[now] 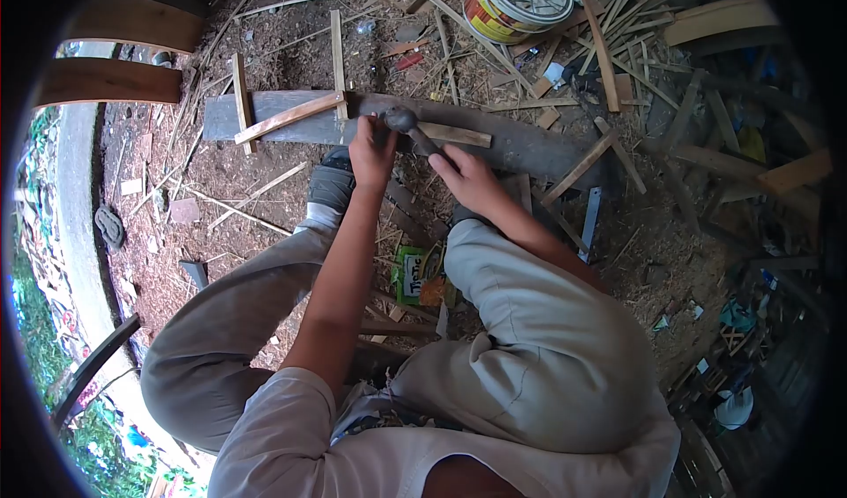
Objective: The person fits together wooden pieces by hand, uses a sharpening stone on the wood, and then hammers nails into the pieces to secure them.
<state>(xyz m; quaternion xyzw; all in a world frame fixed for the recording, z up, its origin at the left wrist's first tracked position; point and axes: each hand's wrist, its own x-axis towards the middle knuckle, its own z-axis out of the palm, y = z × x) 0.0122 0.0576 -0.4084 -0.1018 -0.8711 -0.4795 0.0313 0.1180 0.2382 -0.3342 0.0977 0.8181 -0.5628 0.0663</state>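
Note:
A hammer (401, 120) is gripped by its handle in my right hand (462, 176), its head close beside my left hand. The fingers of my left hand (373, 151) are pinched together over the dark plank (529, 148); what they hold is too small to make out. Near my left hand, a wooden strip (289, 117) lies slanted across the plank, touching two upright strips (243, 101) (337, 52). Another short strip (454, 134) lies on the plank behind the hammer.
A paint bucket (518, 4) stands at the top among scattered wood strips. Crossed strips (578, 164) lie at the plank's right end. A green packet (408, 275) is on the ground between my legs. A concrete edge (81, 180) runs along the left.

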